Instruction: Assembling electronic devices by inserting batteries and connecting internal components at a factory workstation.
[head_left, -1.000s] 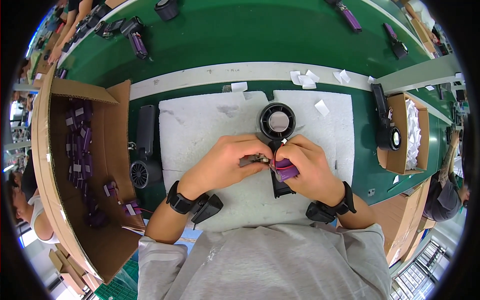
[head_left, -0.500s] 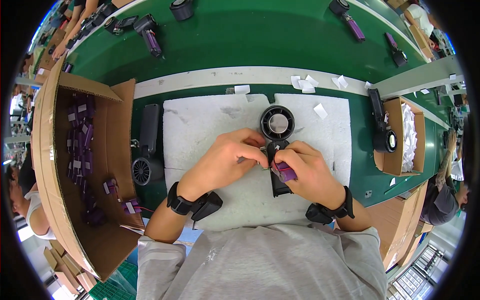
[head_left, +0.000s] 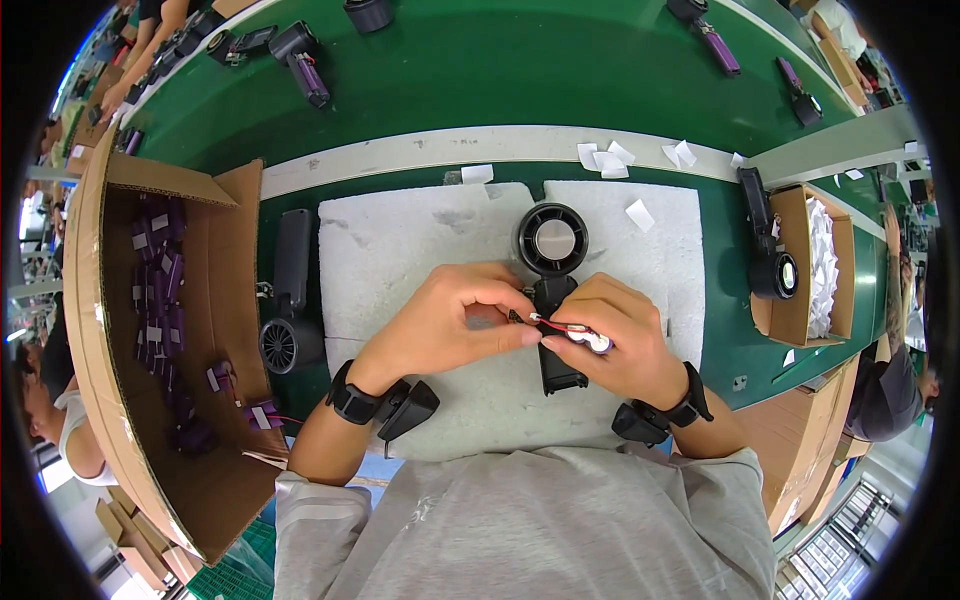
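A black handheld fan (head_left: 563, 378) lies on the white foam pad (head_left: 390, 230), its round head away from me and its handle toward me. Over the handle, my right hand (head_left: 625, 335) grips a battery pack (head_left: 598, 342) whose pale end faces up. Red and dark wires (head_left: 560, 326) run from the pack toward my left hand (head_left: 455, 320). The left thumb and forefinger close around a small white wire connector (head_left: 535, 318) beside the handle. Fingers partly cover the connector and the fan's neck.
At left, a cardboard box (head_left: 90, 330) holds several purple battery packs (head_left: 160, 270). Another black fan (head_left: 290, 345) lies between box and pad. To the right are a fan (head_left: 772, 275) and a carton of white paper slips (head_left: 822, 270). More fan parts lie on the green surface (head_left: 500, 70) beyond.
My right hand has turned the battery pack, so its pale end and red wires now show. My left fingers have shifted to the connector. The fan stays on the pad.
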